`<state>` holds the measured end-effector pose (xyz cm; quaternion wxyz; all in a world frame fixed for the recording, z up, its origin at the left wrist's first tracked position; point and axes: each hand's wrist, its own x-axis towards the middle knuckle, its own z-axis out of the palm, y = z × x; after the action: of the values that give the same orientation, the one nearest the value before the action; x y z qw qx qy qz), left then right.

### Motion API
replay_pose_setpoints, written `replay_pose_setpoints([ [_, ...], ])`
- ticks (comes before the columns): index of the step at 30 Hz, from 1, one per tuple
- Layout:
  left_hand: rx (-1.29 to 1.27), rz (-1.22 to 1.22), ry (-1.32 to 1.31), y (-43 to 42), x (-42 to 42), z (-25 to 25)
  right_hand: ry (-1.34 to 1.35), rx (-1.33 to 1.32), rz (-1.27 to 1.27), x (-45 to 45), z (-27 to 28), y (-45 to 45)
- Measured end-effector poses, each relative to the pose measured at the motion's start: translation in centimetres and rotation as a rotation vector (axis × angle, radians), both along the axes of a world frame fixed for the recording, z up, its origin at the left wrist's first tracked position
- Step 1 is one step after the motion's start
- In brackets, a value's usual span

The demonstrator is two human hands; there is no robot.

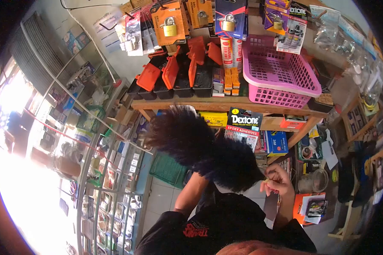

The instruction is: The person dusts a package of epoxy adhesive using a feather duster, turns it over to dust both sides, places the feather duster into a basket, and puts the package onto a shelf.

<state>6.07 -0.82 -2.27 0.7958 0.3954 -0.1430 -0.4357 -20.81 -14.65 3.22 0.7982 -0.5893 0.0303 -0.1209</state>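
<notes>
A black feather duster [204, 148] lies across the space in front of my chest, its bushy end up at the left and its narrow end at the right. My right hand [278, 182] is closed round the narrow end, fingers pinched on it. The feathers cover my left hand; only the left forearm [192, 191] shows, running up under the duster. Behind the duster's middle, a Dextone epoxy card [244, 123] hangs at the shelf edge.
A wooden shelf [200, 103] holds black bins with orange lids [170, 72] and a pink basket [281, 72]. Padlock packs [170, 26] hang above. Glass display cases [115, 170] stand at the left; a low table with an orange packet [300, 206] is at the right.
</notes>
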Motion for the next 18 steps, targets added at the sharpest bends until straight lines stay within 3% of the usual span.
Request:
replay_pose_setpoints([
  [6,-0.003,0.016,-0.006,-0.9,1.3,-0.4,-0.111,0.139,0.041,0.2,-1.7,-1.1],
  [18,-0.012,0.033,0.005,-0.8,2.7,-0.8,-0.055,0.013,0.070,2.5,-0.4,-1.3],
])
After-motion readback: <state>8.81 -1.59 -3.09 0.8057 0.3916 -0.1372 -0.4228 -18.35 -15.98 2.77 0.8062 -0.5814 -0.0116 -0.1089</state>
